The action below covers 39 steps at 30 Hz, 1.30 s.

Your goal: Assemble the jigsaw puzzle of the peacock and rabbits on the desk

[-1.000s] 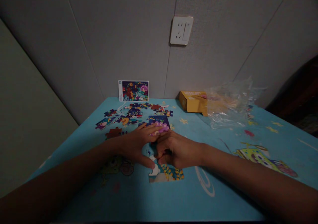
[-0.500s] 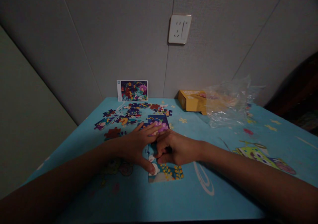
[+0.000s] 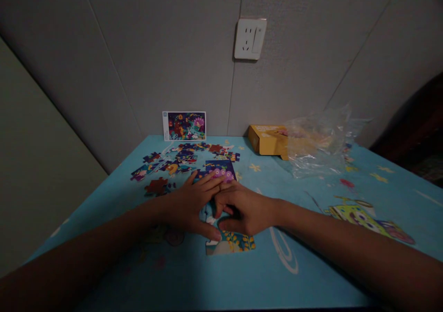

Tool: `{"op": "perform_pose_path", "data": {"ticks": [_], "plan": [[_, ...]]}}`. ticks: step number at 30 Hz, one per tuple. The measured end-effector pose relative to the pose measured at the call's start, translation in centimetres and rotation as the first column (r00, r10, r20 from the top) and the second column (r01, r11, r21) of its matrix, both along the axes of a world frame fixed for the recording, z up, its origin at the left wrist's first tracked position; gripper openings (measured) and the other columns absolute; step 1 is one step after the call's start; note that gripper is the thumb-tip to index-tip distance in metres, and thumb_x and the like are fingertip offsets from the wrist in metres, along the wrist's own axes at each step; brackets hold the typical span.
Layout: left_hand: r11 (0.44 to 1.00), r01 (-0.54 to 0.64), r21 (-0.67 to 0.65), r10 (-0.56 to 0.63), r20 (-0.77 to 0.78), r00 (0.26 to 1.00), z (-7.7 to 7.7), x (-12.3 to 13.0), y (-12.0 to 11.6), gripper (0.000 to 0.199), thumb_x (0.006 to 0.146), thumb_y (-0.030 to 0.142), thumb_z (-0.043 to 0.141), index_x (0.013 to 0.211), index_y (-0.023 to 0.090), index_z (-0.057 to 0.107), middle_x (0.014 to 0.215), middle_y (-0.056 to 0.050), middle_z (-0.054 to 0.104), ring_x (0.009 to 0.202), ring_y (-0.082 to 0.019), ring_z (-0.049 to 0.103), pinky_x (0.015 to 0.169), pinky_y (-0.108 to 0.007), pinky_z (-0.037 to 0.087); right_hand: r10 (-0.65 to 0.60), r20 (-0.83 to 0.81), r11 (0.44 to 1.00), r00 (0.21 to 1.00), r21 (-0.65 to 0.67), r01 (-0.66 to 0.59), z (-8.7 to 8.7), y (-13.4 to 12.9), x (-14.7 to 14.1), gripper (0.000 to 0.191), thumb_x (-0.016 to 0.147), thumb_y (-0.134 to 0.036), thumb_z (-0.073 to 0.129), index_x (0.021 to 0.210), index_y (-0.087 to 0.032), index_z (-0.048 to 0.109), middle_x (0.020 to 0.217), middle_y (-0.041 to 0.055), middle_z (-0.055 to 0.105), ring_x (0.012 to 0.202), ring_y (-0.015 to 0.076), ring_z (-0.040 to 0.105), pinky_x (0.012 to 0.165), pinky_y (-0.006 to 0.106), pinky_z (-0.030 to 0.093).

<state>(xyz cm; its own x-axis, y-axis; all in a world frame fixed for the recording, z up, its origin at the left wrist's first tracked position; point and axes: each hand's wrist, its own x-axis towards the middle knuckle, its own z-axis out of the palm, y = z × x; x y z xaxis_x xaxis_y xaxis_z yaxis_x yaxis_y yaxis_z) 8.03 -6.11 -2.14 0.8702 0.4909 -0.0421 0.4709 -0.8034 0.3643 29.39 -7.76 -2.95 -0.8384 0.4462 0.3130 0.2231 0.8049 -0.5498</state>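
A partly joined jigsaw (image 3: 238, 243) lies on the blue table, with a purple creature at its far end and yellow plants at its near end. My left hand (image 3: 192, 206) rests over its left side, fingers spread and thumb near the lower left part. Against it, my right hand (image 3: 244, 208) is on the middle of the jigsaw, its fingers curled and thumb apart from the index finger, with a gap between them. Both hands cover the middle pieces. Loose puzzle pieces (image 3: 157, 186) lie to the left and beyond.
A picture card (image 3: 187, 126) leans on the wall at the back left. A yellow box (image 3: 272, 142) and a crumpled clear plastic bag (image 3: 318, 146) are at the back right. The blue table (image 3: 311, 266) has printed cartoon figures; a socket is on the wall.
My right thumb and index finger have moved apart. The left thumb has shifted slightly right, over the white part of the jigsaw.
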Motion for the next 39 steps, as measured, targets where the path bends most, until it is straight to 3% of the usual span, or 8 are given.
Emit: {"op": "perform_pose_path", "data": {"ticks": [4, 9, 20, 27, 32, 39], "plan": [[1.000, 0.005, -0.004, -0.005, 0.019, 1.000, -0.3, -0.1, 0.1, 0.114, 0.069, 0.071, 0.070, 0.158, 0.024, 0.016, 0.163, -0.017, 0.016, 0.148, -0.045, 0.012, 0.114, -0.070, -0.001, 0.022, -0.028, 0.999, 0.999, -0.022, -0.023, -0.3, 0.2, 0.3, 0.018, 0.068, -0.016, 0.067, 0.086, -0.018, 0.062, 0.065, -0.0067, 0.046, 0.063, 0.0120, 0.047, 0.070, 0.028, 0.039], [1.000, 0.002, -0.026, -0.002, 0.000, 1.000, -0.2, -0.3, 0.2, 0.112, 0.071, 0.070, 0.070, 0.158, 0.026, 0.014, 0.164, -0.016, 0.013, 0.149, -0.043, 0.010, 0.114, -0.070, -0.002, 0.051, -0.029, 0.997, 0.998, -0.060, -0.053, 0.0, 0.2, 0.6, 0.035, 0.063, -0.011, 0.060, 0.097, -0.016, 0.063, 0.065, -0.0071, 0.043, 0.064, 0.0126, 0.046, 0.074, 0.030, 0.041], [1.000, -0.004, 0.010, 0.004, -0.044, 0.999, -0.2, -0.2, 0.1, 0.114, 0.071, 0.073, 0.066, 0.158, 0.021, 0.014, 0.162, -0.019, 0.019, 0.148, -0.045, 0.013, 0.114, -0.071, -0.001, 0.107, -0.125, 0.994, 0.986, 0.017, -0.105, -0.6, 0.5, 0.2, 0.010, 0.073, -0.023, 0.067, 0.081, -0.018, 0.065, 0.063, -0.0052, 0.044, 0.064, 0.0138, 0.048, 0.069, 0.029, 0.039], [0.999, -0.006, 0.052, 0.007, -0.029, 1.000, 0.4, 0.1, -0.6, 0.112, 0.065, 0.077, 0.069, 0.154, 0.021, 0.029, 0.162, -0.018, 0.019, 0.147, -0.046, 0.017, 0.114, -0.070, -0.001, 0.030, -0.083, 1.000, 0.996, 0.000, -0.030, -0.1, -0.1, 0.6, 0.027, 0.074, -0.029, 0.071, 0.097, -0.017, 0.066, 0.068, -0.0050, 0.046, 0.067, 0.0139, 0.048, 0.078, 0.032, 0.041], [0.998, -0.015, 0.058, 0.018, -0.045, 0.999, 0.6, 0.4, -1.0, 0.105, 0.061, 0.078, 0.070, 0.145, 0.021, 0.044, 0.161, -0.019, 0.022, 0.146, -0.049, 0.017, 0.113, -0.073, 0.003, 0.023, -0.068, 0.999, 0.997, -0.031, -0.025, 0.1, -0.2, 0.8, 0.029, 0.067, -0.019, 0.064, 0.096, -0.016, 0.063, 0.068, -0.0055, 0.046, 0.066, 0.0135, 0.047, 0.080, 0.033, 0.041], [0.999, -0.031, 0.032, 0.032, -0.038, 0.999, 0.6, 0.4, -1.1, 0.106, 0.066, 0.073, 0.069, 0.150, 0.017, 0.036, 0.162, -0.022, 0.018, 0.146, -0.049, 0.015, 0.112, -0.074, 0.003, 0.053, -0.172, 0.993, 0.984, -0.093, -0.070, -0.7, 0.4, 0.6, 0.034, 0.063, -0.011, 0.049, 0.095, -0.015, 0.060, 0.061, -0.0082, 0.041, 0.052, 0.0103, 0.039, 0.062, 0.027, 0.037]]}}
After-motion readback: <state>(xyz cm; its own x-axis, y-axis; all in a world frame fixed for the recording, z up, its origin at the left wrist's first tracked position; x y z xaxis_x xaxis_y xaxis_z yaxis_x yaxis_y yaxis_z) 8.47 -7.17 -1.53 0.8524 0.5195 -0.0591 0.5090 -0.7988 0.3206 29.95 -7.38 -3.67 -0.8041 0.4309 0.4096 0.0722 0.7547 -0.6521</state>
